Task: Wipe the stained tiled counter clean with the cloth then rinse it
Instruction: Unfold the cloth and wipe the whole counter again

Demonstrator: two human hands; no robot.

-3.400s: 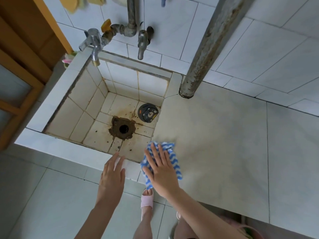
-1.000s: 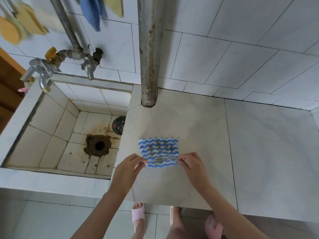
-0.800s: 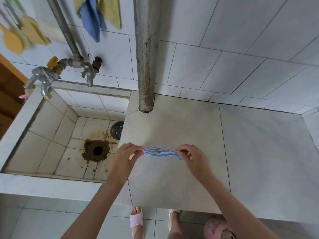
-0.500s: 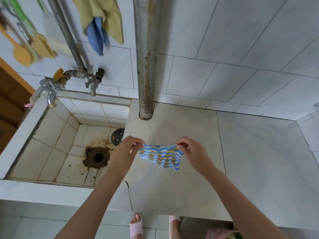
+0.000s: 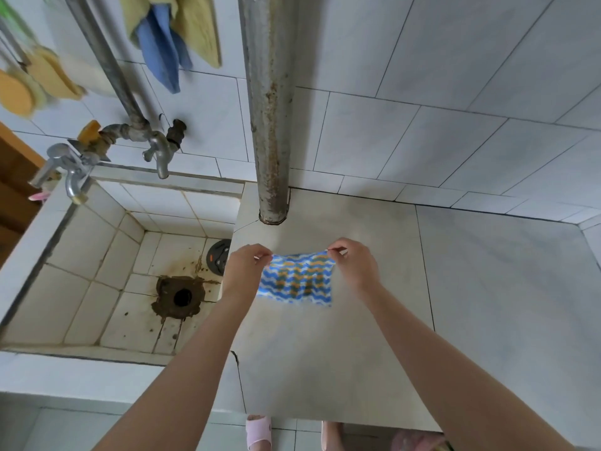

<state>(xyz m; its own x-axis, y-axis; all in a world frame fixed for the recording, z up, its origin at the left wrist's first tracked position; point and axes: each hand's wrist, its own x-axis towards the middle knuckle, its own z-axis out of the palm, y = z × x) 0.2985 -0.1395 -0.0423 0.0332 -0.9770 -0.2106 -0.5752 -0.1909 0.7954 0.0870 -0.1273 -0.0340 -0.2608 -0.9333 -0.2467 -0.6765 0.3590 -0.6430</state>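
head view — left hand [image 5: 244, 268] and right hand [image 5: 354, 266] fingers pinch the cloth's [image 5: 297, 281] top corners above the counter [image 5: 325, 362].

Blue-and-white wavy cloth [image 5: 296, 281] with yellowish, perhaps stained, patches; rust-flecked grey pipe [image 5: 269, 105].

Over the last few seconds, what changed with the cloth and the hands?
The striped cloth, earlier pressed flat on the counter under the right hand, was taken up by both hands. The left hand now pinches one top corner and the right the other, so it hangs spread above the counter. The sink, taps and rusty pipe stay as they were.
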